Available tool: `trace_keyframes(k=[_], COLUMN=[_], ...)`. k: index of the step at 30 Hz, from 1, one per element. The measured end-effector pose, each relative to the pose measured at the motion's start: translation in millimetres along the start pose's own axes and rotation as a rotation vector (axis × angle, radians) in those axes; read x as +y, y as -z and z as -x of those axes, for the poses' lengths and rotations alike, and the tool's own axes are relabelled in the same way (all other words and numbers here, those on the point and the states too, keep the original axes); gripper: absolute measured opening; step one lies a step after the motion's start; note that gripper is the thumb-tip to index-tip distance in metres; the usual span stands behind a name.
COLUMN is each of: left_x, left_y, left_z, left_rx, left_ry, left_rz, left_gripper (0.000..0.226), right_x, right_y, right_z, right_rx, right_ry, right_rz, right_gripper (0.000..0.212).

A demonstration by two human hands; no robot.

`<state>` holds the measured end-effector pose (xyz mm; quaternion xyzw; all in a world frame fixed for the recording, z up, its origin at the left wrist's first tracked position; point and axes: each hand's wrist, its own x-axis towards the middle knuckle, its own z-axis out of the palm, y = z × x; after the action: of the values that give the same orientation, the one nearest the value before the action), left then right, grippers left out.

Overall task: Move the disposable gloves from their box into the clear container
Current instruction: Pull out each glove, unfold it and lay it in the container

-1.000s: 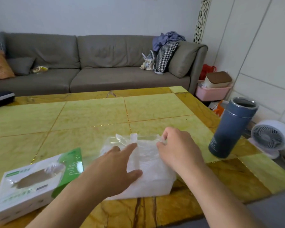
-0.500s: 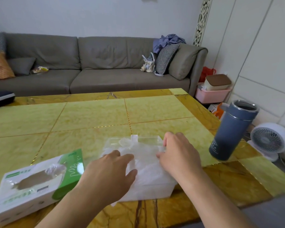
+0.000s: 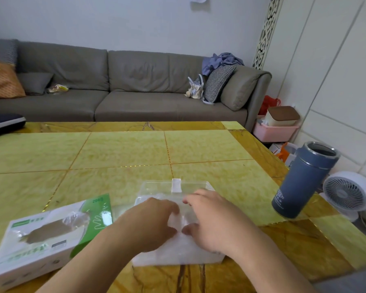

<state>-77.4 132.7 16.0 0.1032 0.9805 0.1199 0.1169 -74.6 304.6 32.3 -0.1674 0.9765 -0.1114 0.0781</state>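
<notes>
Both hands were laid on the stack of disposable gloves inside the clear container, which stood on the yellow tiled desk near its front edge. The left hand was placed on the left half of the stack and the right hand on the right half, their fingertips almost meeting over the middle. The fingers of both hands were bent down onto the thin white plastic; whether the film was pinched or only pressed could not be told. The stack filled the container up to its rim, and a white tab was seen at the middle of the far wall. The gloves' box, white with a green end and a torn oval opening, lay on the desk just left of the container, beside the left forearm. A blue-grey tumbler stood apart at the right edge of the desk.
</notes>
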Motion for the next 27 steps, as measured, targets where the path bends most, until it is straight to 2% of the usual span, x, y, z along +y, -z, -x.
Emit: trace_keyframes(k=[3,5,6,8,11,13,16,18,20,22,24,27], left_x=[0,10,18,35,41,35,28,24,21,23,29,35], left_y=[9,14,14,8,-11,-19,-19,-14,-6,-2,-5,-7], left_z=[16,33,42,56,58,57,57,57,57,55,49,36], left_rx=[0.159,0.312,0.330,0.258,0.171,0.119,0.026,-0.029,-0.014,0.133,0.249,0.202], left_ry=[-0.031,-0.134,-0.197,-0.279,-0.203,-0.139,-0.082,-0.064,-0.047,-0.056,-0.108,-0.011], left_rz=[0.043,-0.004,-0.027,-0.114,-0.233,-0.270,-0.288,-0.183,-0.105,-0.137,-0.172,-0.099], left_gripper=[0.037,0.041,0.044,0.041,0.029,0.039,0.060,0.053,0.046,0.034,0.035,0.036], right_x=[1,1,0,-3,-5,-6,-8,-11,-13,-14,-15,-15], right_y=[-2,-2,-1,0,-1,-4,-3,2,3,2,1,0], right_z=[-1,-5,-7,-9,-10,-12,-16,-17,-19,-24,-30,-31], right_rx=[-0.056,-0.091,-0.108,-0.131,-0.125,-0.152,-0.281,-0.346,-0.374,-0.390,-0.422,-0.410], right_ry=[-0.030,-0.035,-0.035,-0.039,-0.062,-0.083,-0.118,-0.135,-0.135,-0.143,-0.140,-0.116], right_rz=[0.033,0.068,0.072,0.084,0.124,0.136,0.188,0.192,0.192,0.200,0.236,0.252], right_gripper=[0.062,0.060,0.054,0.040,0.050,0.053,0.060,0.067,0.066,0.061,0.053,0.046])
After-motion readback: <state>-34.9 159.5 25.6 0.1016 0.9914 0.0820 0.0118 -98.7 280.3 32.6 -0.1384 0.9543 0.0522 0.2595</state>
